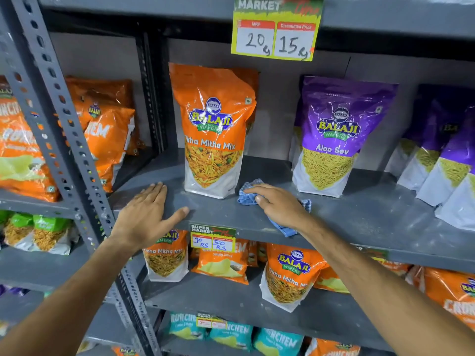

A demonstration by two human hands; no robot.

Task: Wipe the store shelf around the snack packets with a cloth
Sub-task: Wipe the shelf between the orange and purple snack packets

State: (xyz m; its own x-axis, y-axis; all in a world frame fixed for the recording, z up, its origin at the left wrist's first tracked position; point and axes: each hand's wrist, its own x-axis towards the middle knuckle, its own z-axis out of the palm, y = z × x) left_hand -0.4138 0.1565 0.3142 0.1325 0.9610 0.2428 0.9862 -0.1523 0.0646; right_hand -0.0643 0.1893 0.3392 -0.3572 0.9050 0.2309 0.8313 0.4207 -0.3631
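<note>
Blue checked cloth (248,195) lies on the grey shelf (359,214), between the orange packet (213,134) and the purple packet (331,140), near the front edge. One end bunches up just beside the orange packet's base; the other end hangs over the shelf lip.

Right hand (279,205) lies flat on top of the cloth, palm down, fingers (254,190) extended and close together, pressing rather than gripping; thumb tucked at the cloth's near side.

Left hand (147,214) rests palm down on the same shelf, left of the orange packet and not touching it. Fingers straight and held together, thumb spread out along the front edge. It holds nothing.

Orange packet stands upright, label reading "Tikha Mitha Mix". Purple packet, "Aloo Sev", also upright, well apart from it. More purple packets (442,160) crowd the far right of the shelf.

Yellow price tag (276,34) hangs from the shelf above, marked 20 and 15. A smaller tag (212,238) is fixed to this shelf's front edge. Perforated metal upright (64,119) at left. Lower shelves carry orange and teal packets.
</note>
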